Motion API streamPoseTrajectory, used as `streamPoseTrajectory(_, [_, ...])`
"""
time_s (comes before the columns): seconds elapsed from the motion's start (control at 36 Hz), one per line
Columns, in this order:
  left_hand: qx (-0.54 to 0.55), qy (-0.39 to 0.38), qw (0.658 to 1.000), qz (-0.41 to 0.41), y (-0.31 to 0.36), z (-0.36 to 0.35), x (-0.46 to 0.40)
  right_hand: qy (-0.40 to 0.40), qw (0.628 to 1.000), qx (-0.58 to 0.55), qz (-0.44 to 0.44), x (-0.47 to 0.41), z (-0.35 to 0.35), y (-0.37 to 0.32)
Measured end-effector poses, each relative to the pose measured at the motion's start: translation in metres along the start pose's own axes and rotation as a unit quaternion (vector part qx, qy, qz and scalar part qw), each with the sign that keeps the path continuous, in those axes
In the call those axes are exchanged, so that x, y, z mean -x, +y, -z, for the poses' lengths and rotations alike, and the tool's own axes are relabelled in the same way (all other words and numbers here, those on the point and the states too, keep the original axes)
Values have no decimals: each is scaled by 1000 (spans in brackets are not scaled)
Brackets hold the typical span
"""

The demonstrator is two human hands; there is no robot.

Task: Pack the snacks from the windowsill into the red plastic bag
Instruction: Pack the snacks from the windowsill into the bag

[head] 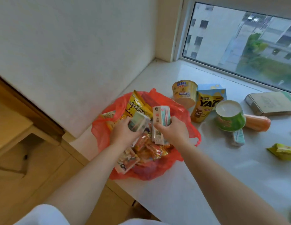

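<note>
The red plastic bag lies open on the white windowsill, holding a yellow snack pouch and several small orange wrapped snacks. Over the bag's mouth, my left hand grips a small drink carton lying tilted. Just to its right, my right hand grips another drink carton held upright, with a straw on its side.
To the right of the bag lie a yellow BIG cup, a yellow YAO bag, a light blue box, a green bowl, an orange sausage, a small carton, a cardboard box and a yellow-green packet. The sill's front edge drops to the floor at left.
</note>
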State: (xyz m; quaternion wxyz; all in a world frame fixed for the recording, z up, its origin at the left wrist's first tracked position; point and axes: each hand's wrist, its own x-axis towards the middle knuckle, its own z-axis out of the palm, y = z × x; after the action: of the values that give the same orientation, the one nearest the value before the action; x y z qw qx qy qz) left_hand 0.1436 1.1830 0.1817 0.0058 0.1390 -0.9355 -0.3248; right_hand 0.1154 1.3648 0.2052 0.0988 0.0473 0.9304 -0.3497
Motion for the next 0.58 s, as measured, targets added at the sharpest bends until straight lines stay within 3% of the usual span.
streamPoseTrajectory(0.17, [-204,-81,973,-66,-44,-7,-13,-5,994,97,-53,-11,-49,-12])
streamPoseTrajectory(0.36, [-226,-106,960,-126,-61,-26,-18,27,978,196,-66,-28,-79,-15])
streamPoseTrajectory(0.58, [-260,-171,940,-135,-53,-42,-41,-4,969,241,-60,-37,-98,-7])
